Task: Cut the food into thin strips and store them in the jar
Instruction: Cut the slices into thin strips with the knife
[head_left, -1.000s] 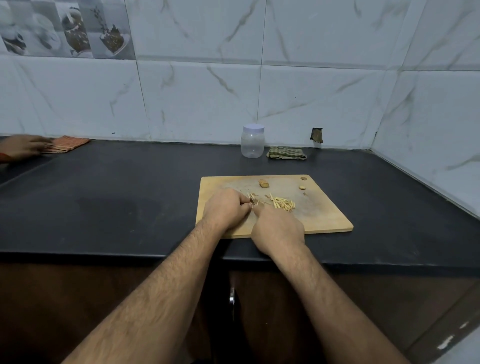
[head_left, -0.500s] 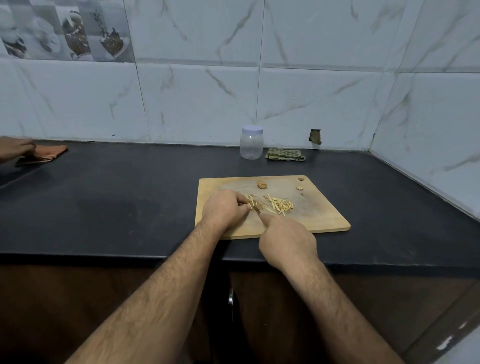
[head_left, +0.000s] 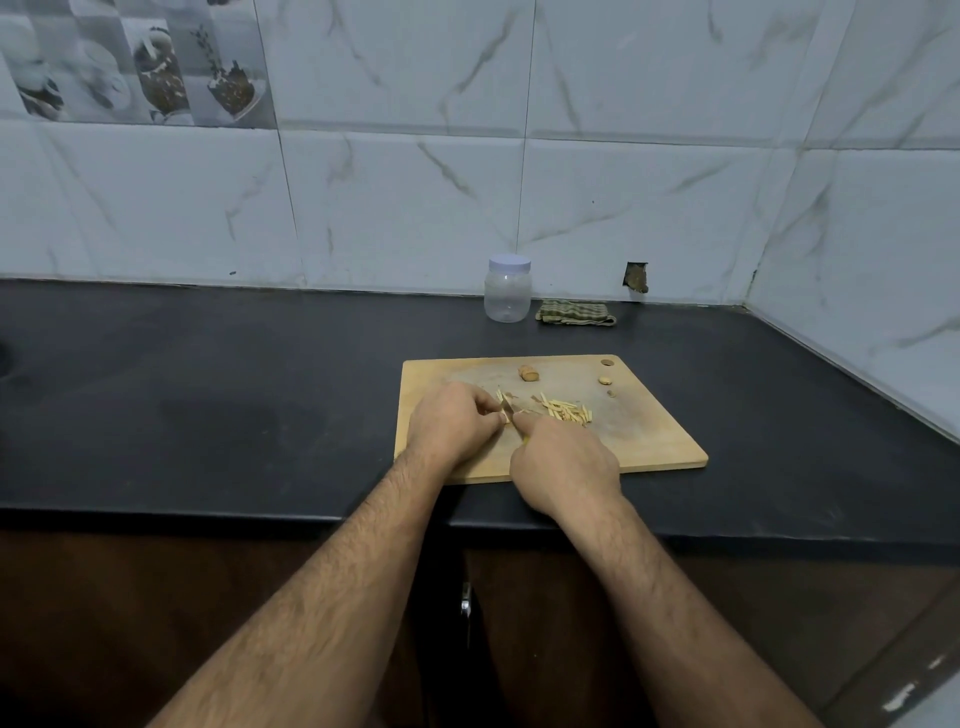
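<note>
A wooden cutting board (head_left: 660, 441) lies on the black counter. On it sits a pile of thin yellowish strips (head_left: 566, 411). My left hand (head_left: 453, 423) pinches a small piece of the food (head_left: 504, 410) at its fingertips. My right hand (head_left: 563, 465) grips a small knife, its blade (head_left: 511, 413) against that piece; the handle is hidden in the fist. A brown uncut chunk (head_left: 529, 373) lies further back on the board. A clear plastic jar with a white lid (head_left: 507, 295), closed and empty, stands by the wall behind the board.
A folded green checked cloth (head_left: 575, 314) lies right of the jar. Small offcuts (head_left: 605, 380) sit near the board's far right corner, by its hanging hole. The tiled wall closes the back and right. The counter's front edge runs just under my wrists.
The view has shifted right, so the other person's hand and orange cloth at far left are out of view. My right hand has moved back up to the piece beside my left fingers.
</note>
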